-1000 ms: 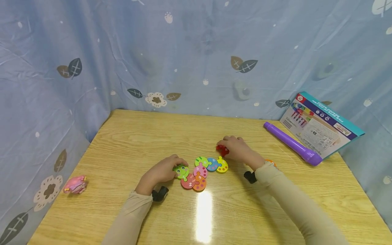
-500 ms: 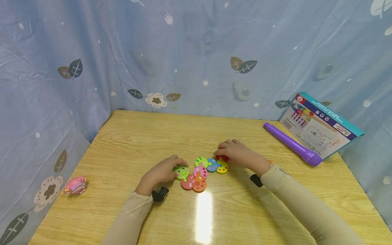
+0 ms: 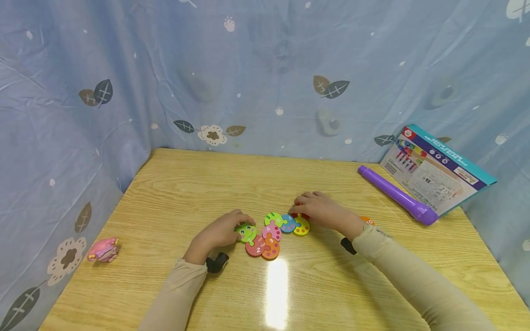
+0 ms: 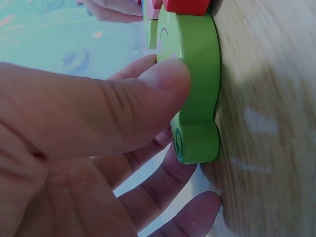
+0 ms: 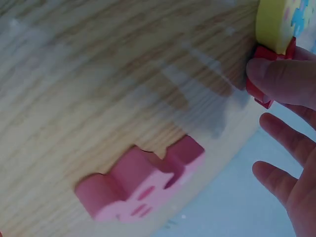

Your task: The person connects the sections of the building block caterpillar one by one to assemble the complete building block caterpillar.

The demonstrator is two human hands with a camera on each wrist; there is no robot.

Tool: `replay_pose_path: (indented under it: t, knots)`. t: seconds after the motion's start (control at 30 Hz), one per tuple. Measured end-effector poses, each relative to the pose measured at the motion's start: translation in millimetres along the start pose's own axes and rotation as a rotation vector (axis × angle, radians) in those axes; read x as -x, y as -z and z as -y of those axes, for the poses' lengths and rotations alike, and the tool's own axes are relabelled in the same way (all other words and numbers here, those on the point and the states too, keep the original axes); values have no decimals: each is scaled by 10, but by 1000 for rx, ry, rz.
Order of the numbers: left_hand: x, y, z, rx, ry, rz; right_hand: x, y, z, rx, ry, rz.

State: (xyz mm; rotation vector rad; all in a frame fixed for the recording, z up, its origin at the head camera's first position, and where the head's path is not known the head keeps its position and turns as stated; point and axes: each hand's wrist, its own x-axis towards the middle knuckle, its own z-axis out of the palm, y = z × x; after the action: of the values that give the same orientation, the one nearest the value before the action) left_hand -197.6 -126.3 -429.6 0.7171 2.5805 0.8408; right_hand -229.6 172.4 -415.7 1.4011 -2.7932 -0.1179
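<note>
Jigsaw pieces numbered like a caterpillar lie linked in a curve on the table. At its left end, my left hand [image 3: 219, 232] holds the green caterpillar-head piece [image 3: 248, 233]; the left wrist view has the thumb [image 4: 165, 84] on its face and fingers behind it. At the other end, my right hand [image 3: 325, 209] pinches a red puzzle piece [image 5: 256, 89] against the yellow piece [image 3: 302, 227]. Whether their tab and notch are joined cannot be seen. Between the ends run a dark pink piece [image 3: 256, 247], orange [image 3: 271, 248], pink [image 3: 271, 232], green [image 3: 273, 219] and blue [image 3: 289, 224].
A loose pink piece [image 5: 143, 182] lies near my right hand. An orange piece [image 3: 367, 220] marked 10 sits partly behind the right forearm. A purple stick [image 3: 395, 193] and a printed box [image 3: 432, 172] are at the right; a pink toy [image 3: 103, 250] is far left.
My right hand has brought the red piece down and slightly left, from above the chain to the yellow piece. The left hand stays on the green head piece.
</note>
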Motion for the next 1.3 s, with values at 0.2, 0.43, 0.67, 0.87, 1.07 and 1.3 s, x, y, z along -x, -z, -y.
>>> replay_pose_path:
  t: [0.2,0.43,0.67,0.87,1.07,1.3]
  knots:
    - [3,5,-6,10,0,2,49,-21,-50,-85,-51,-14]
    - [-6,11,-8,9,1,-5,300,104,-248,-295,-270,-81]
    - [5,30,24,1,0,-7,571,52,-335,-396,-395,-31]
    - [14,26,15,17,-7,-4,674,-40,-348,-456,-406,27]
    - [13,4,12,15,2,-10,706,-93,-341,-431,-381,47]
    - [4,0,10,13,-4,-6,677,-137,-335,-350,-325,-78]
